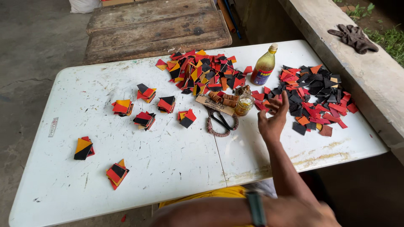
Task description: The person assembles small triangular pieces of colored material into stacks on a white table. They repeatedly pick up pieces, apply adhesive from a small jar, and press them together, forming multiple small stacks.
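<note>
The right hand (272,120) hovers, fingers spread and empty, near the right pile of leather pieces (313,94) on the bench (168,164). A careless sweep could topple the small glass jar (244,104) just left.

Seven small stacks (122,107), two heaps (313,94), one bottle (264,65), one jar (244,104).

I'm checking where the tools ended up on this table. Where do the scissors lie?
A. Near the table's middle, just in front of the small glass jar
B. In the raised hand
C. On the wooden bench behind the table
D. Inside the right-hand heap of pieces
A: the scissors lie flat on the white table, just in front of the small glass jar, left of the raised right hand, which holds nothing.
</note>
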